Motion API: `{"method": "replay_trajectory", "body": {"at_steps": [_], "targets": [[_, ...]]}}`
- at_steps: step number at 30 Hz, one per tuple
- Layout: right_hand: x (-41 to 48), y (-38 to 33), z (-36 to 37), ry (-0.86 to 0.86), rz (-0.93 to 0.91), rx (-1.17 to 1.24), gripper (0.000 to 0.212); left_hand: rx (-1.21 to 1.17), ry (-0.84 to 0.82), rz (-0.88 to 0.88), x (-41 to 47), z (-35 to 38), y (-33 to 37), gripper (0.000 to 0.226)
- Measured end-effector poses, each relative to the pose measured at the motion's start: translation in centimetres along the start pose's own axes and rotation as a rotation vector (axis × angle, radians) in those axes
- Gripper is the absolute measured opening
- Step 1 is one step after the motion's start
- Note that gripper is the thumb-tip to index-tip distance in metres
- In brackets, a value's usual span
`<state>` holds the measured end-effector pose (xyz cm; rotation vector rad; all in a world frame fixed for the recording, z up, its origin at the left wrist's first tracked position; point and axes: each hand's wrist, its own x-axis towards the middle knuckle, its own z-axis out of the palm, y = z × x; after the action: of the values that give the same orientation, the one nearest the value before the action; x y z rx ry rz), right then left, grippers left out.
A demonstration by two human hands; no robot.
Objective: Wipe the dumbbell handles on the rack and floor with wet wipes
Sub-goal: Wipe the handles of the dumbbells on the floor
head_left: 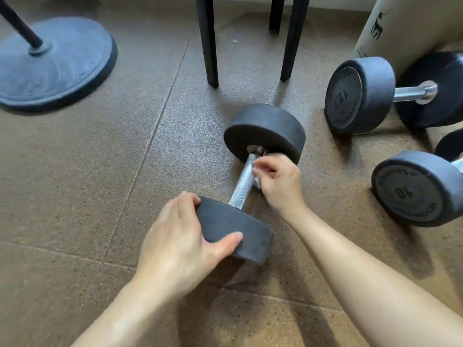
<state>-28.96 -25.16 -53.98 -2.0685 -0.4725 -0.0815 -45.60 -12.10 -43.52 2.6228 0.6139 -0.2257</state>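
So the dumbbell getting done right now lies on the floor, and what matters is which way it points. Its long axis runs from the near head, right under the person, away and a bit to the right up to the far head. That means the knurled handle heads pretty much straight out in front of them. The left hand is the nearer one and it's on clamp duty, curled over the edge of the near head with the thumb hooked onto the rim, which I'd guess is to stop the weight rolling. The right hand comes in from the right of the bar, at its far end just beside the far head. Its fingers are bunched together, pinching what looks like the wet wipe against the steel. Only a small pale scrap shows, so I can't tell how it's folded. My guess is the stroke has to come back along the bar toward the near head, since nearly all the bare handle lies on that side of the fingers. The floor is brown speckled tile with seams, and it looks grippy. Well off to the right sit a second dumbbell and a third dumbbell marked 10, with their handles probably next in line. Black chair legs stand just behind the far head, a round stand base sits far left, and a beige cylinder fills the top right corner.
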Motion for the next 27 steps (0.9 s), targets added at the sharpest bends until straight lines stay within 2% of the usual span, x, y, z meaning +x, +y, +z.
{"method": "replay_trajectory", "body": {"at_steps": [3,7,9,12,14,15,17,18,21,23,25,27], "targets": [[0.0,-0.9,1.4,0.132,0.172,0.058,0.013,0.049,0.013,-0.022,1.2,-1.0,-0.7,0.09],[-1.8,-2.9,2.6,-0.012,0.12,0.121,0.012,0.169,0.016,0.006,1.0,-1.6,-0.5,0.09],[-1.1,-2.9,3.4,-0.002,0.115,0.11,0.014,0.226,-0.102,-0.018,1.3,-2.2,-0.1,0.095],[1.0,-2.4,4.6,0.105,0.239,0.097,0.013,0.346,-0.307,-0.119,3.3,-2.9,0.3,0.115],[1.3,-2.9,5.0,0.086,0.314,0.141,0.012,0.232,-0.369,-0.189,4.5,-3.6,-0.4,0.124],[0.9,-3.5,5.1,0.012,0.327,0.159,0.012,0.129,-0.37,-0.224,4.8,-4.2,-0.8,0.127],[-0.4,-4.9,5.0,-0.191,0.302,0.209,0.011,-0.038,-0.326,-0.272,4.3,-5.0,-1.7,0.123],[-0.4,-5.3,4.7,-0.239,0.263,0.227,0.012,-0.073,-0.265,-0.267,4.0,-5.2,-2.0,0.118],[2.3,-4.1,5.7,-0.071,0.148,0.146,0.015,0.008,-0.074,-0.145,2.5,-4.0,-2.9,0.102],[4.0,-4.1,6.9,0.052,0.152,0.111,0.013,-0.003,-0.041,-0.136,2.5,-3.0,-3.4,0.109],[3.3,-5.6,8.6,0.025,0.122,0.175,0.014,-0.001,-0.027,-0.157,3.2,-2.9,-4.5,0.12],[1.6,-7.3,10.2,-0.103,0.034,0.244,0.012,-0.022,-0.016,-0.178,4.2,-3.2,-6.1,0.125]]}}
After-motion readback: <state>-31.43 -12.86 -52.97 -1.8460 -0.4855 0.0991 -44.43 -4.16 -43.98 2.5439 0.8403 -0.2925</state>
